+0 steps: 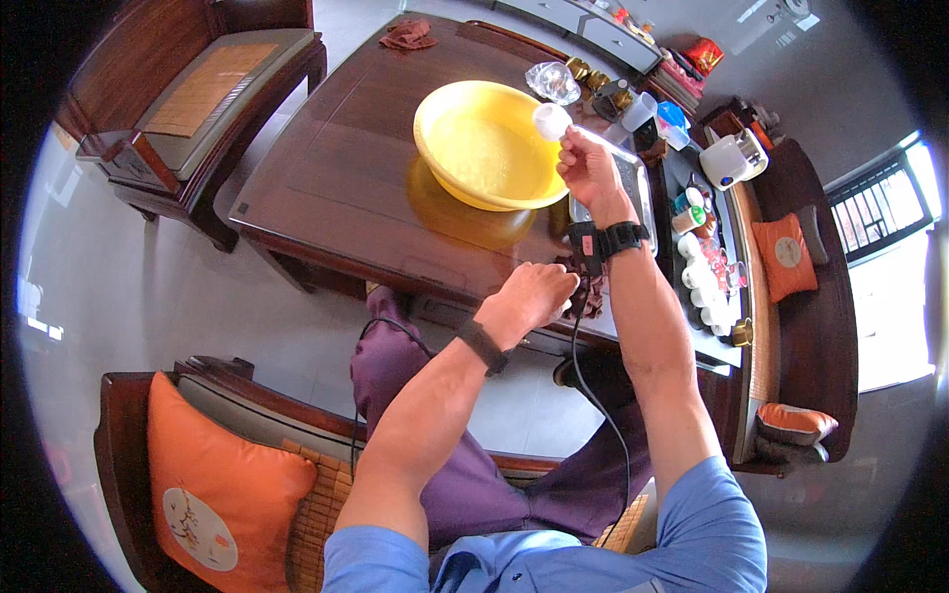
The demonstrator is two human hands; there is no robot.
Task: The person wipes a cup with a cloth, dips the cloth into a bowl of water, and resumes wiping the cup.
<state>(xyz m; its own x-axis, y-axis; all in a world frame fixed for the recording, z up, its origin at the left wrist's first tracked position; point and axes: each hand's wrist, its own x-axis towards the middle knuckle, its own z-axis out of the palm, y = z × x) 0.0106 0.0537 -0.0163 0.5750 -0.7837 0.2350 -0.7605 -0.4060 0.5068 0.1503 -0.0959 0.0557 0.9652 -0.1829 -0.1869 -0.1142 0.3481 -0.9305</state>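
My right hand (591, 169) pinches a small white cup (551, 121) over the right rim of a large yellow plastic basin (434, 159). The basin stands on the dark wooden table (334, 170) and appears to hold a shallow clear liquid. My left hand (530, 296) is at the table's near edge, its fingers curled beside a dark red cloth (591, 296); whether it grips anything is hidden. A metal tray (639, 185) lies partly behind my right hand and wrist. Both wrists wear dark straps, the right one with a small black box and a cable.
Upside-down white cups (700, 285), a brass-coloured cup (741, 332) and a white appliance (730, 161) stand on the right. A clear plastic bag (553, 81) lies behind the basin, and a brown cloth (408, 35) at the far end. The black cable (604, 411) hangs across my lap.
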